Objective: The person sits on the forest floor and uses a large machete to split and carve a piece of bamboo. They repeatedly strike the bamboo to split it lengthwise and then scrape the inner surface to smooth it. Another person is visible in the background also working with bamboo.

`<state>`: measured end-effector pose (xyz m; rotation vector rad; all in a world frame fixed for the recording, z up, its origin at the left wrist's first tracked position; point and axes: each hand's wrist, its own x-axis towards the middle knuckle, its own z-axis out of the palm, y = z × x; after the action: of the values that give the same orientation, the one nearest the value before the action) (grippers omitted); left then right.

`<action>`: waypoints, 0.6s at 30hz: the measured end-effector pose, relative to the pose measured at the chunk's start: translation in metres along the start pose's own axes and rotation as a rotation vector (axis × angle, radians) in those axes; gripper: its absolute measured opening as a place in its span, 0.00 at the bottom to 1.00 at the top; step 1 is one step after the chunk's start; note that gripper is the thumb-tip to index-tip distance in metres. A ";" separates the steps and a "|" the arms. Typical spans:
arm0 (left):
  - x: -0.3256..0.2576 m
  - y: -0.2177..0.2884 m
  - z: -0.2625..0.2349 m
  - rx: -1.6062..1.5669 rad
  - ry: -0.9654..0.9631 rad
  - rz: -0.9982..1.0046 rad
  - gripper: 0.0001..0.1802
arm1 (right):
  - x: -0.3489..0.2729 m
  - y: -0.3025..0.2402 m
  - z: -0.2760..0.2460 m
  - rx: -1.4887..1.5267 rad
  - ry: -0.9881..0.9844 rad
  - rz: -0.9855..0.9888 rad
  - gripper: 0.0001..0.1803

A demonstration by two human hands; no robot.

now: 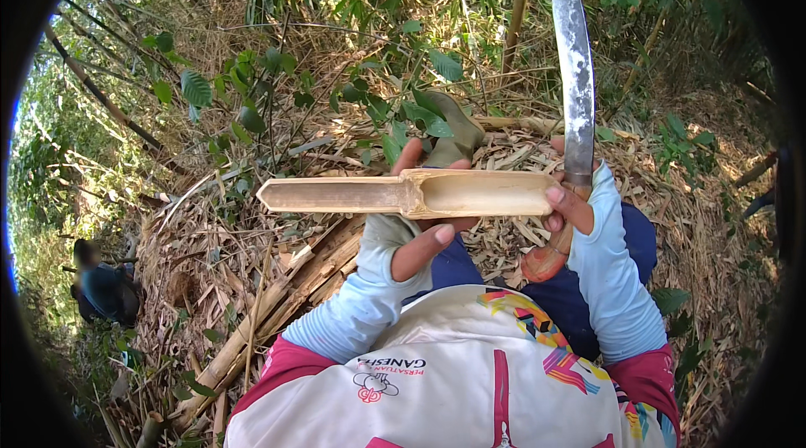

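Observation:
A split length of bamboo [487,193] lies level across both hands, its hollow side facing up. A node divides it, and its left end is cut to a point. My left hand [420,253] grips it from below near the node, thumb on the near side and fingertips past the far edge. At the right end, my right hand [573,209] pinches the bamboo with thumb and fingers. That same hand also holds a machete [576,78], its dark, blotched blade pointing up and away and its reddish-brown wooden handle running down beside my sleeve.
Thick split bamboo poles [277,305] lie slanting at my left. A green boot [456,129] rests among dry chips and leaf litter [512,246]. Leafy plants [252,95] and a cut upright stump [515,28] stand ahead. Another person [107,284] is farther off at the left.

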<state>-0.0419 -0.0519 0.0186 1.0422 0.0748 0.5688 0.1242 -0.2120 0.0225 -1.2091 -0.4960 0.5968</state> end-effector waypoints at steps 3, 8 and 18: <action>-0.008 0.005 -0.010 -0.006 -0.032 -0.050 0.47 | 0.006 -0.005 -0.019 -0.033 0.012 -0.030 0.35; -0.015 0.002 -0.055 -0.543 -0.250 -0.311 0.32 | 0.009 -0.023 -0.030 -0.102 0.060 -0.077 0.37; -0.005 0.017 0.007 0.099 -0.441 -0.742 0.43 | 0.037 -0.043 -0.034 -0.313 -0.098 -0.135 0.39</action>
<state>-0.0510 -0.0534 0.0350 1.1233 0.0939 -0.3415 0.1812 -0.2218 0.0556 -1.4330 -0.7690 0.4758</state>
